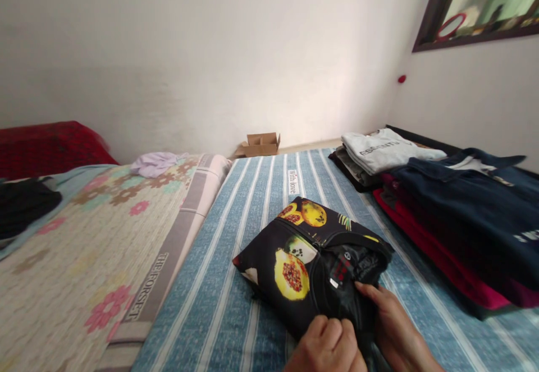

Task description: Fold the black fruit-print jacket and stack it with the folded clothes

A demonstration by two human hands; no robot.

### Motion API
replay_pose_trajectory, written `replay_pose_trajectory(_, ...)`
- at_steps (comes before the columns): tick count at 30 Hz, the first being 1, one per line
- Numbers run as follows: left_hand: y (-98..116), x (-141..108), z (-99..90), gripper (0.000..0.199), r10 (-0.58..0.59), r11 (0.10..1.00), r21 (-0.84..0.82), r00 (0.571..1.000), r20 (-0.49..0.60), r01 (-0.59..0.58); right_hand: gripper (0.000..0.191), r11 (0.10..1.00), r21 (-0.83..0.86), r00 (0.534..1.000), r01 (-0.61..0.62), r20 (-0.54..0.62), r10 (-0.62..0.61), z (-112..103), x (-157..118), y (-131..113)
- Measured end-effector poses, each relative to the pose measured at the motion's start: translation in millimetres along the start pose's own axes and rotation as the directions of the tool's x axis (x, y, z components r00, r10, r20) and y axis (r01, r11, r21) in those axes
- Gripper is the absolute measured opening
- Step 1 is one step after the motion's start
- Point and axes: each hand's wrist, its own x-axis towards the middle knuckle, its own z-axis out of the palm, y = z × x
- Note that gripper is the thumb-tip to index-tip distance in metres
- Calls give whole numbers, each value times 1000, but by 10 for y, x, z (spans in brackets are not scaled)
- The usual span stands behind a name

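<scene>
A folded black zip-up jacket (261, 248) with a yellow papaya print lies on the blue striped bed cover. Its neck opening faces me, with a red and white label (340, 271) and dark lining showing inside. My left hand (330, 344) is closed in a fist on the near edge of the jacket. On the right side of the neck opening, my right hand (396, 324) pinches the cloth, thumb on top and the other fingers mostly hidden.
Right of the jacket, folded clothes are stacked: a navy collared shirt (455, 198) on top of red ones, and a light grey shirt (383, 150) behind. A cardboard box (261, 145) sits by the wall. Leftward lies a floral bed cover (138, 248) with lilac cloth (155, 164).
</scene>
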Motion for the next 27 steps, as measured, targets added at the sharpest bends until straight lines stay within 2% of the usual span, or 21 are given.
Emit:
replay_pose_trajectory(7, -22, -7, -4, 18, 44, 998, 31, 998, 51, -45, 48, 996, -83, 998, 12, 62, -7, 89, -73, -47)
replay_pose_trajectory(12, 18, -43, 25, 17, 44, 998, 34, 997, 68, -47, 44, 988, -140, 997, 67, 37, -63, 58, -13, 2)
replay_pose_trajectory(14, -17, -3, -41, 15, 65, 997, -44, 991, 118, -60, 43, 988, -137, 997, 70, 34, -66, 32, 13, 24)
replay_pose_trajectory(16, -148, 99, -175, 14, 97, 969, -242, 972, 212, -44, 43, 989, -127, 997, 71, 41, -66, 16, 24, 34)
replay_pose_trajectory(18, -406, 241, -330, 11, 78, 890, -452, 956, 282, 61, 44, 993, -102, 997, 56, 53, -51, 18, 21, 32)
replay_pose_trajectory(20, -784, 371, -432, 14, -114, 830, -499, 951, 289, 251, 47, 997, -66, 998, 34, 58, -30, 34, 7, 21)
replay_pose_trajectory(21, -1002, 414, -444, 14, -255, 799, -467, 916, 309, 380, 49, 999, -48, 998, 25, 61, -22, 45, -1, 14)
replay_pose_trajectory(22, -1225, 437, -430, 12, -418, 739, -411, 842, 341, 534, 50, 999, -34, 998, 20, 63, -18, 55, -9, 8)
replay_pose_trajectory(23, -1442, 439, -390, 9, -587, 634, -349, 723, 365, 690, 52, 1000, -25, 998, 16, 68, -15, 63, -14, 2)
replay_pose_trajectory(24, -1644, 422, -331, 8, -710, 497, -296, 578, 401, 816, 52, 1000, -22, 997, 14, 75, -13, 67, -16, 0)
replay_pose_trajectory(25, -1820, 388, -259, 12, -740, 430, -278, 512, 437, 859, 53, 1000, -22, 997, 17, 79, -15, 68, -14, -1)
replay_pose_trajectory(26, -1965, 346, -183, 18, -754, 327, -270, 422, 504, 906, 53, 999, -23, 996, 23, 81, -21, 65, -9, 1)
replay_pose_trajectory(27, -2079, 300, -107, 24, -719, 177, -266, 309, 622, 948, 53, 999, -21, 996, 32, 79, -30, 60, 0, 5)
